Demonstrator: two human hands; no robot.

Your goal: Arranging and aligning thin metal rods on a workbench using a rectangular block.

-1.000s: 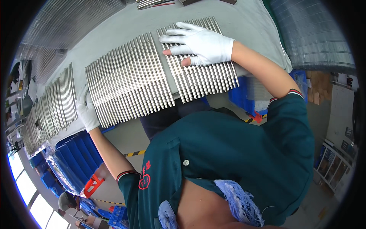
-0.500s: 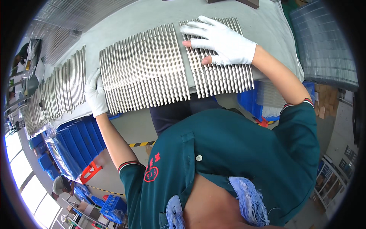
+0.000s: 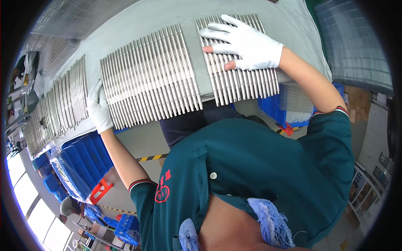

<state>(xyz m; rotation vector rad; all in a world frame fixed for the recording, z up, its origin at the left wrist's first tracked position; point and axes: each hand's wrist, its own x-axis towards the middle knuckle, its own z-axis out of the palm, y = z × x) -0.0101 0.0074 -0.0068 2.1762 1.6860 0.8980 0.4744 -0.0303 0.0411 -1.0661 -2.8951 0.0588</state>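
Slim silvery metal rods with small holes lie side by side on a cloth-covered table in separate groups. My right hand [image 3: 251,46], in a white glove with bare thumb and index fingertips, rests flat with fingers spread on the right group of rods [image 3: 245,83]. At the left side of the middle group of rods [image 3: 150,75] is my left hand [image 3: 99,109], also white-gloved, its fingers stretched along the outermost rod. It grips nothing that I can see. Farther left lies another group of rods [image 3: 69,98], apart from both hands.
The pale cloth [image 3: 125,25] covers the table. Clear plastic trays [image 3: 351,46] are stacked at the right, with more at the far left. Blue crates [image 3: 86,154] stand below the table's near edge. A person [image 3: 70,207] is in the lower left background.
The gap between the middle and right groups has widened. My left hand and the middle group now appear farther left. My right hand stays spread on the right group.
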